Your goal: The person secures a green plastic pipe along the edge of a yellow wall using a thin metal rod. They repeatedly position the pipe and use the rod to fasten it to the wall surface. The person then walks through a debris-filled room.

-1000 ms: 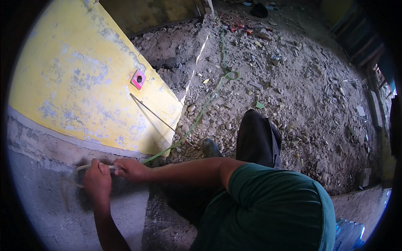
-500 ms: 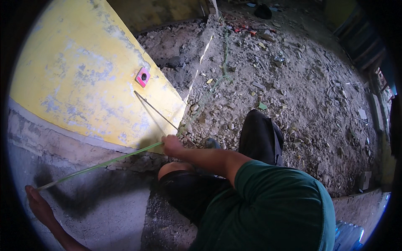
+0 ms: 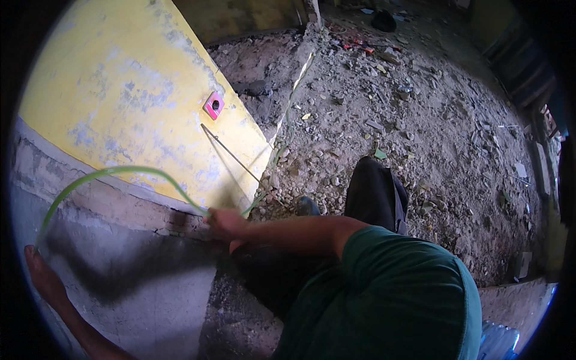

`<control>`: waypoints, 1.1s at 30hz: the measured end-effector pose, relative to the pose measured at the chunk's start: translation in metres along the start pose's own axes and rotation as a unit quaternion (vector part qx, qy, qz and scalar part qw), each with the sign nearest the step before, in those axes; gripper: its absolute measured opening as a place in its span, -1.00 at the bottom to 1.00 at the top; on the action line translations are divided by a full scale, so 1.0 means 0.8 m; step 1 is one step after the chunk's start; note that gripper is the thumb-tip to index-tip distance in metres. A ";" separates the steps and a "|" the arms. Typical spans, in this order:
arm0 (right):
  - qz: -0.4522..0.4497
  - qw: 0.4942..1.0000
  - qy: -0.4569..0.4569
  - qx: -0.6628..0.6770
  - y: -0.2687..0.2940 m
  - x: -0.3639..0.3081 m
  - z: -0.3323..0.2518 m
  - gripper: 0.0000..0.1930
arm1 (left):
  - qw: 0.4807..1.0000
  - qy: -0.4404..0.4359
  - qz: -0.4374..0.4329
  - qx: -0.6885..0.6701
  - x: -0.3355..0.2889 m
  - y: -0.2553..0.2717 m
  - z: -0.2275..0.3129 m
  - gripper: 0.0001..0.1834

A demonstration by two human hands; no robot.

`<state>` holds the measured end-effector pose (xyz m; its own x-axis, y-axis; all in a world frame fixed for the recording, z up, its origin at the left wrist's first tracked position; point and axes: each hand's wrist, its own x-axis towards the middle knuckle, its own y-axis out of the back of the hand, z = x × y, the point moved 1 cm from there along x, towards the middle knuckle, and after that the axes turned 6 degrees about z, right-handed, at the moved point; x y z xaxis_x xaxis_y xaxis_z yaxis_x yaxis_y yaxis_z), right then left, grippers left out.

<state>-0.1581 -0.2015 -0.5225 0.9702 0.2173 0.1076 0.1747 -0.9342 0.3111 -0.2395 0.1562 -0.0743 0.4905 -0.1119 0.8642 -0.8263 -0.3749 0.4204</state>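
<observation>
- At the foot of the yellow wall (image 3: pixel 120 102), beside a grey concrete ledge (image 3: pixel 138 282): two bare hands set well apart, joined by one green strip (image 3: pixel 120 172).
- Left hand (image 3: pixel 41 273) low at the far left edge of the view, closed on the strip's end; grip itself too dark and too near the rim to read finger by finger.
- Right hand (image 3: pixel 225 223) near the middle, just where ledge meets wall, fingers curled and clamped on the strip.
- Green strip bowed upward in a loose arch between the hands, crossing in front of the yellow paint and the bare band of masonry beneath it; past the right hand, running on thin and straight toward the rubble along the wall's corner.
- Dark shadow of the arch cast on the grey ledge below.
- Pink square plate (image 3: pixel 213 105) with a dark hole fixed on the yellow wall, above and well apart from the right hand.
- Thin dark rod (image 3: pixel 231 154) slanting down from just below the plate toward the wall's lower corner.
- Rubble floor (image 3: pixel 420 132) of stones and dust spread to the right.
- Green sleeve (image 3: pixel 396 300) filling the lower right, dark trouser leg (image 3: pixel 372 192) and a shoe toe (image 3: pixel 307 206) beyond it, standing on the rubble.
</observation>
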 end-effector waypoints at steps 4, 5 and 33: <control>0.065 0.992 0.067 -0.088 0.036 0.011 0.088 -0.62 | 0.994 -0.074 0.046 -0.068 -0.012 -0.022 0.024 -0.55; 0.017 0.986 0.037 -0.161 0.044 0.020 0.110 -0.66 | 0.995 -0.071 0.032 -0.065 -0.014 -0.031 0.030 -0.55; 0.139 0.978 -0.156 -0.016 0.111 0.110 0.213 -0.43 | 0.988 -0.115 -0.100 -0.016 0.054 -0.111 0.353 -0.59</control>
<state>-0.0290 -0.3132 -0.6463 0.9843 -0.1462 -0.0993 -0.1044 -0.9345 0.3402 -0.0666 -0.0753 -0.1520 0.6911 -0.2458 0.6797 -0.7136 -0.3809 0.5879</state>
